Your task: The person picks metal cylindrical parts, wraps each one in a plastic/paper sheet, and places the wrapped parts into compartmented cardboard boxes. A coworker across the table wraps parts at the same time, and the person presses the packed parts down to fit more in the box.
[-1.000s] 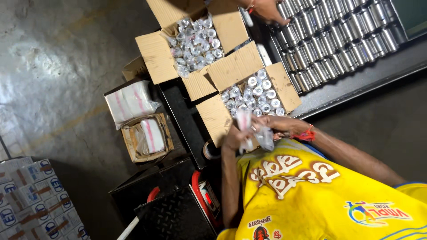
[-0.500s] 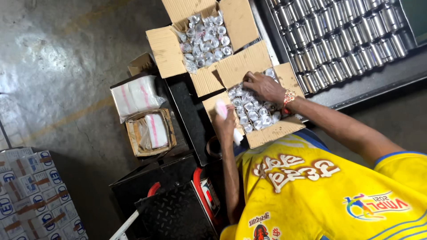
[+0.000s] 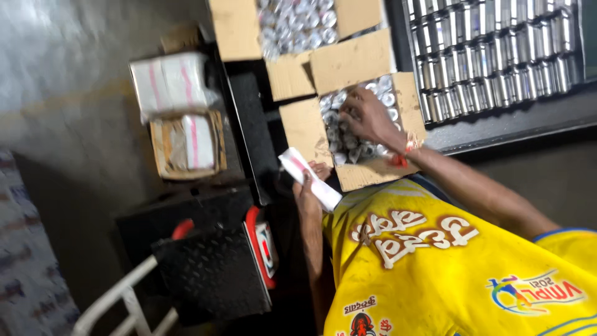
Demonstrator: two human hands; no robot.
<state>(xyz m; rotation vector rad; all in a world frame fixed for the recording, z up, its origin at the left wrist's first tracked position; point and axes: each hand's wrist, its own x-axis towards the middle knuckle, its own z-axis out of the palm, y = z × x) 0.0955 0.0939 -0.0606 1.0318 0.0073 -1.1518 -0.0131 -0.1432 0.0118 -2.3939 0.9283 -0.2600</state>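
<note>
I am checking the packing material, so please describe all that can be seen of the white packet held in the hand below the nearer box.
The white packet is a flat, long bag that looks like thin plastic, with a pink stripe along it. It appears empty or nearly so. It lies slanted, one end up-left and the other down-right, just below the nearer cardboard box of small silvery cans. The left hand grips it from underneath; the picture is blurred, so finer detail cannot be told.

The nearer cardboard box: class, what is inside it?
The nearer box holds small silver cans, ends up. The right hand covers several, and any lower layers are hidden.
</note>
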